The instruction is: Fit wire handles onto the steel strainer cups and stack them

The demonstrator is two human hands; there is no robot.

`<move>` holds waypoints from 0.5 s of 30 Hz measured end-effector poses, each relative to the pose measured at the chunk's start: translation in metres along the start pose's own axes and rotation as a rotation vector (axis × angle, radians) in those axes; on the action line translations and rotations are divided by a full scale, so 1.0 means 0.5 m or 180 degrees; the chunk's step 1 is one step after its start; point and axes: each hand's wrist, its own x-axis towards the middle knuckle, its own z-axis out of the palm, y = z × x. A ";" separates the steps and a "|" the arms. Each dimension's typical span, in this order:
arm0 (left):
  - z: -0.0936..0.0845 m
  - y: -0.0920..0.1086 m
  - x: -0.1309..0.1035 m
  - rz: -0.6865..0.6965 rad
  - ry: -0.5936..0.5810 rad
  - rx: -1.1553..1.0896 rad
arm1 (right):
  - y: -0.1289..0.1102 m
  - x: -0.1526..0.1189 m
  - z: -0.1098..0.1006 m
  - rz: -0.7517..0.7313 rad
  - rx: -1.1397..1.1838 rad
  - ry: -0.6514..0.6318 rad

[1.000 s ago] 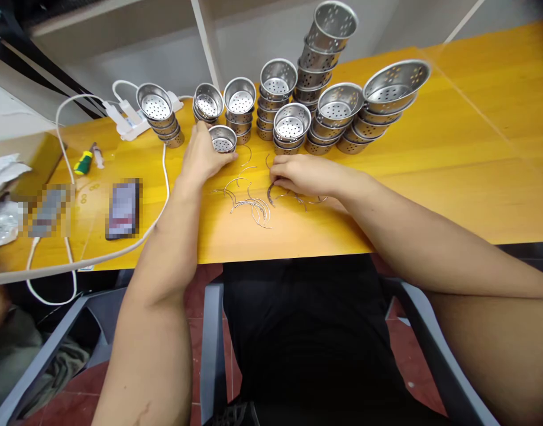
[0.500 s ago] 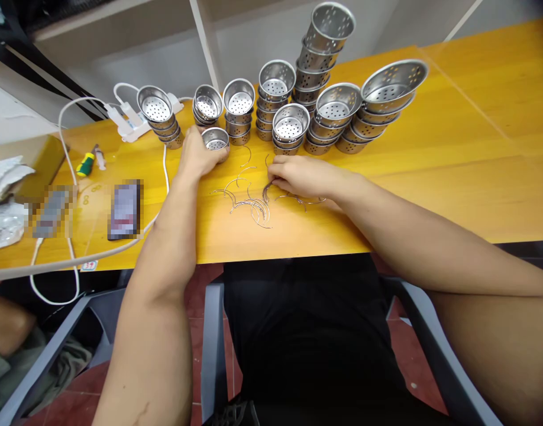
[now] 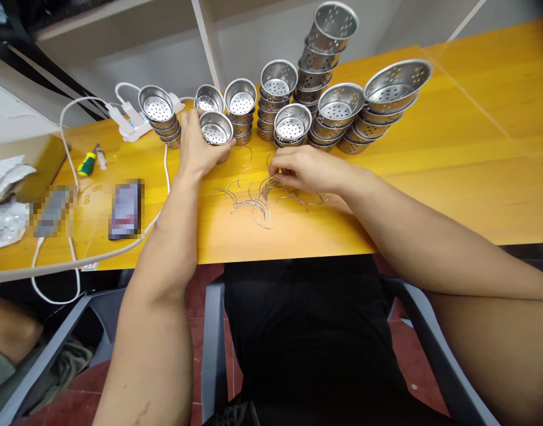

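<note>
My left hand [image 3: 195, 147] is closed round the side of a perforated metal cup [image 3: 216, 128], whose open top faces up. This cup is in front of a short stack of like cups [image 3: 209, 99]. Over a loose pile of thin curved metal wires [image 3: 256, 207], my right hand [image 3: 293, 167] has its fingers curled and the tips drawn together. Wires fan out from just below those fingertips. Whether one is pinched between them is hidden.
Behind the hands stand several stacks of perforated cups, including a tall leaning stack [image 3: 318, 62] and a tilted one [image 3: 389, 94]. To the left are a power strip [image 3: 136, 125], a white cable [image 3: 165, 171], a phone [image 3: 126, 208], a screwdriver [image 3: 86, 164] and a cardboard box [image 3: 45, 160].
My left hand has raised the cup slightly, bringing it nearer the view. My right hand has moved up a little from the wires, and the bunch under its fingertips has spread.
</note>
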 end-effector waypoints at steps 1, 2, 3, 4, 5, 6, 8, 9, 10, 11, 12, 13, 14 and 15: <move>0.000 0.006 0.000 0.0140 0.0030 -0.0083 | -0.003 0.000 -0.002 -0.0024 0.0007 0.0087; 0.003 0.010 0.000 0.0285 0.0060 -0.0187 | -0.006 0.000 -0.003 -0.0044 0.0020 0.0187; 0.008 0.014 0.000 0.0436 0.0088 -0.0312 | -0.010 0.000 -0.003 -0.0069 0.0041 0.0303; 0.017 0.015 0.000 0.0590 0.0105 -0.0458 | -0.013 0.000 -0.003 -0.0088 0.0073 0.0431; 0.029 0.014 -0.001 0.0732 0.0093 -0.0613 | -0.016 0.001 -0.002 -0.0098 0.0123 0.0560; 0.043 0.009 -0.001 0.0849 0.0054 -0.0767 | -0.018 0.002 -0.001 -0.0094 0.0192 0.0688; 0.077 -0.004 -0.002 0.0955 -0.0049 -0.1038 | -0.019 0.005 0.004 -0.0042 0.0368 0.0932; 0.094 -0.011 -0.003 0.0956 -0.0084 -0.1117 | -0.018 0.007 0.007 0.0006 0.0457 0.1046; 0.110 -0.018 -0.003 0.0955 -0.0095 -0.1157 | -0.017 0.009 0.010 0.0064 0.0531 0.1153; 0.124 -0.021 -0.004 0.0961 -0.0096 -0.1181 | -0.015 0.011 0.014 0.0126 0.0586 0.1259; 0.135 -0.022 -0.005 0.0971 -0.0088 -0.1191 | -0.013 0.012 0.017 0.0201 0.0626 0.1362; 0.142 -0.018 -0.008 0.0969 -0.0078 -0.1191 | -0.012 0.013 0.019 0.0299 0.0657 0.1467; 0.146 -0.010 -0.011 0.0943 -0.0080 -0.1179 | -0.012 0.013 0.021 0.0438 0.0675 0.1564; 0.147 0.001 -0.016 0.0885 -0.0101 -0.1143 | -0.012 0.013 0.022 0.0622 0.0680 0.1637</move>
